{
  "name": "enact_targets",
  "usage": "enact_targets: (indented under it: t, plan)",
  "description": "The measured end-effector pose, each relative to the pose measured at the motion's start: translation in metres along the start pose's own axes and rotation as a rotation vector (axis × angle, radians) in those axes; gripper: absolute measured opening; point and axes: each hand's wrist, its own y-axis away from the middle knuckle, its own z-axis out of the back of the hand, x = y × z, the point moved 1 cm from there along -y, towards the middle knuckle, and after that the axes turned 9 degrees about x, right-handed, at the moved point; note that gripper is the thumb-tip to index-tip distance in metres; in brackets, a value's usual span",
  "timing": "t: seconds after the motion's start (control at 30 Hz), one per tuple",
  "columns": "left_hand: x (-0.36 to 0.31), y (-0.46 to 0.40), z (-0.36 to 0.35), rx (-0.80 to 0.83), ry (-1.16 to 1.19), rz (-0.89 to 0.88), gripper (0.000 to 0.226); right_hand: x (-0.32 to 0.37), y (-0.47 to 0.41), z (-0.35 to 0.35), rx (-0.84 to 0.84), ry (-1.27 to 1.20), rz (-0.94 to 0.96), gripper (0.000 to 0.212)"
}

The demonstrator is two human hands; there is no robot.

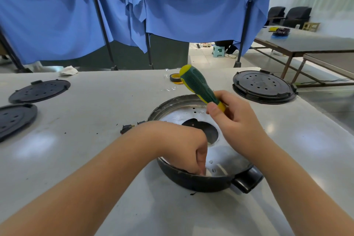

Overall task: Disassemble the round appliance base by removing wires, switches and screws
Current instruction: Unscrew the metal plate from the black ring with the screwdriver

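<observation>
The round appliance base (193, 182) lies in front of me on the white table, black outside, shiny metal inside, with a dark hole in its middle. My left hand (180, 145) reaches down into its near side, fingertips pinched on a small part I cannot make out. My right hand (235, 120) hovers over the base, gripping a green and yellow screwdriver (199, 86) by the lower handle; the shaft is hidden behind the hand. A small black switch (126, 128) lies on the table just left of the base.
Two black round perforated plates (39, 90) (15, 119) lie at the left, a stacked black one (263, 86) at the back right. A tape roll (176, 78) and crumpled cloth (69, 70) sit near the far edge. Blue curtains hang behind.
</observation>
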Motion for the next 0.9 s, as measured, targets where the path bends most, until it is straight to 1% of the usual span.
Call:
enact_targets:
  t: [0.13, 0.33, 0.53, 0.7, 0.9]
  plan:
    - [-0.0011, -0.0012, -0.0005, 0.042, -0.035, 0.003, 0.01, -0.0013, 0.0002, -0.0006, 0.005, 0.037, -0.012, 0.007]
    - [0.0012, -0.0007, -0.0016, 0.06, -0.029, -0.022, 0.008, 0.0009, -0.001, -0.0007, -0.002, 0.022, -0.022, 0.009]
    - [0.0036, -0.0022, 0.0014, 0.084, -0.008, -0.023, 0.012, 0.0009, -0.0012, -0.0002, -0.003, 0.01, -0.019, 0.009]
    - [0.0052, -0.0014, 0.0069, 0.129, 0.038, -0.028, 0.022, 0.0004, -0.0007, 0.0, 0.004, 0.012, -0.023, 0.009]
    - [0.0083, -0.0018, 0.0066, 0.138, 0.072, -0.03, 0.017, 0.0016, -0.0007, 0.0002, -0.003, 0.009, -0.03, 0.011]
